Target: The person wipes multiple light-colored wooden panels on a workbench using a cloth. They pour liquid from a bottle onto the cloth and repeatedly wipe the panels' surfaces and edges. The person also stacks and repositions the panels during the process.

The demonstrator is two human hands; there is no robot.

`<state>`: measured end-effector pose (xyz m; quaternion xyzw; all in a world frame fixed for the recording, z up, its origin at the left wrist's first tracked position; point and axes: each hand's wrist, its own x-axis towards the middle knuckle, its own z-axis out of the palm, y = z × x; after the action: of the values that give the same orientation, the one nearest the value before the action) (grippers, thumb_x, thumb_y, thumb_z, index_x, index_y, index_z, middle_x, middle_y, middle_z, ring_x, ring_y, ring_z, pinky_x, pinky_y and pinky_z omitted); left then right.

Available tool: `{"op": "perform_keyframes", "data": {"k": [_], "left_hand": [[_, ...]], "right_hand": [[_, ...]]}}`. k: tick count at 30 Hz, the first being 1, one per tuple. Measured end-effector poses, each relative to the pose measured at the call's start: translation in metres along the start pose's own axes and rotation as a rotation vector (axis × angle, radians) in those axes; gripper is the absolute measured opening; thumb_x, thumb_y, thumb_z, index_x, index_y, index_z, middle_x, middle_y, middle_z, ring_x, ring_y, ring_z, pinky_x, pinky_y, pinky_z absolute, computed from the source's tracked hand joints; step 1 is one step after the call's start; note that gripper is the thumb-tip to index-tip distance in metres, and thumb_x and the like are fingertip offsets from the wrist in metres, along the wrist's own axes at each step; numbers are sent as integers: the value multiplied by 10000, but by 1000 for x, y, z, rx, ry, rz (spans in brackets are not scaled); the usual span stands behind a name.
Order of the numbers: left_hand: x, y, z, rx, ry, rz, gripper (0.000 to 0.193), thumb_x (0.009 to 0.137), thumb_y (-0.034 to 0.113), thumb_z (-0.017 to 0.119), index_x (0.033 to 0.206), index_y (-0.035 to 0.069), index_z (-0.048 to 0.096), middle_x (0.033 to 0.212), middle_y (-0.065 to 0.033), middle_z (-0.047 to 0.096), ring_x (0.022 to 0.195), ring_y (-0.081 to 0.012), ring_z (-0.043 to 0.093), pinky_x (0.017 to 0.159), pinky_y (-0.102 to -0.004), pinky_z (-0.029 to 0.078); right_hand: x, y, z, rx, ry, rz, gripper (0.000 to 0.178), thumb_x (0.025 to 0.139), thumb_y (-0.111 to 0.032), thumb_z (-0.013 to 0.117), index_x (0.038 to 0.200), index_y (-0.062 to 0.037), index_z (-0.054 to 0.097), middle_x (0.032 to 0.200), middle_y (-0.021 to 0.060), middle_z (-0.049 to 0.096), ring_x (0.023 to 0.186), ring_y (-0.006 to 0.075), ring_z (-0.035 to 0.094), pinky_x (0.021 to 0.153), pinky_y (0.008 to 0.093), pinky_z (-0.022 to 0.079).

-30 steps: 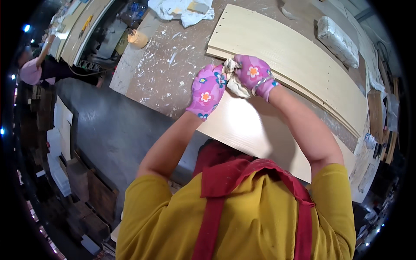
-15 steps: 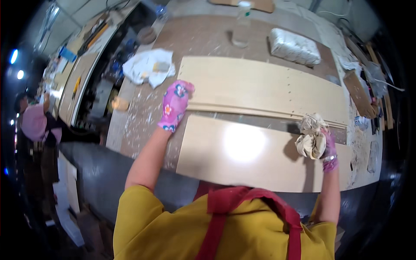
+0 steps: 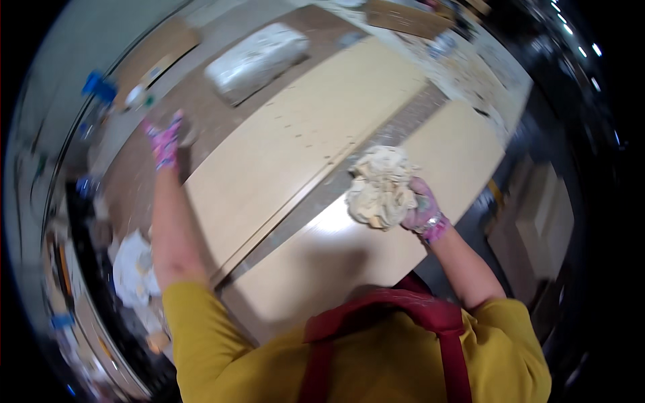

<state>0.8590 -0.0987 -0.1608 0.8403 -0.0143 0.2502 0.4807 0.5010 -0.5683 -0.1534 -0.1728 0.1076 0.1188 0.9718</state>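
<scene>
My right hand (image 3: 422, 208), in a pink patterned glove, grips a crumpled cream cloth (image 3: 383, 188), holding it over the nearer of two pale boards. That near board (image 3: 450, 154) lies beside the far board (image 3: 289, 134), which has rows of small holes; a narrow gap runs between them. My left hand (image 3: 163, 142), in a matching glove, is stretched out past the far board with its fingers apart. Right by it is a clear bottle (image 3: 140, 98) with a white cap and a green mark, partly covered by the hand and blurred. Whether they touch, I cannot tell.
Beyond the far board lies a shiny wrapped package (image 3: 259, 60). A white rag (image 3: 134, 265) sits at the table's left side, near a cluttered shelf. A brown cardboard piece (image 3: 410, 19) rests at the far edge. Stacked panels (image 3: 537, 221) stand on the right.
My view has swung round, so the boards now slant. My left hand has left the far board's left end and reached out to the bottle, fingers spreading. The cloth stays in my right hand.
</scene>
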Motion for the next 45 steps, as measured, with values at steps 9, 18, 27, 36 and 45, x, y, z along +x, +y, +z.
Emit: {"op": "perform_keyframes", "data": {"k": [9, 18, 27, 36, 45], "left_hand": [[-14, 15, 9, -124, -35, 22, 621, 770, 206, 804, 1269, 16, 487, 1196, -124, 595, 1084, -233, 577, 945, -375, 469], [-153, 254, -39, 668, -402, 728, 776, 629, 166, 798, 1334, 62, 490, 1159, -127, 583, 1130, -299, 544, 932, -405, 422], [-237, 316, -7, 829, -847, 972, 795, 592, 80, 689, 1361, 168, 508, 1110, -134, 572, 1104, -342, 508, 906, -455, 407], [-232, 357, -4, 799, -766, 1204, 568, 747, 96, 608, 1302, 185, 526, 910, -116, 569, 909, -325, 576, 778, -439, 477], [-231, 361, 20, 830, -702, 1321, 402, 819, 132, 555, 1216, 191, 574, 890, -97, 582, 865, -283, 594, 737, -404, 484]], "right_hand": [[5, 0, 0, 190, -78, 33, 465, 984, -240, 460, 1376, 4, 403, 1368, 198, 483, 1247, 345, 495, 1095, 494, 358], [5, -7, 45, 220, -21, -34, 424, 979, -231, 422, 1341, -10, 441, 1301, 199, 544, 1203, 365, 529, 1079, 518, 359], [-5, 24, 39, 16, -21, 74, 361, 982, -185, 451, 1323, -67, 472, 1203, 119, 586, 1029, 239, 618, 891, 392, 527], [-40, 2, 12, 260, 72, 14, 428, 988, -230, 386, 1376, -50, 384, 1376, 189, 459, 1259, 378, 458, 1079, 580, 335], [-49, 10, -1, 211, -10, 6, 379, 979, -175, 400, 1340, -63, 423, 1326, 170, 512, 1209, 348, 518, 1055, 518, 399]]}}
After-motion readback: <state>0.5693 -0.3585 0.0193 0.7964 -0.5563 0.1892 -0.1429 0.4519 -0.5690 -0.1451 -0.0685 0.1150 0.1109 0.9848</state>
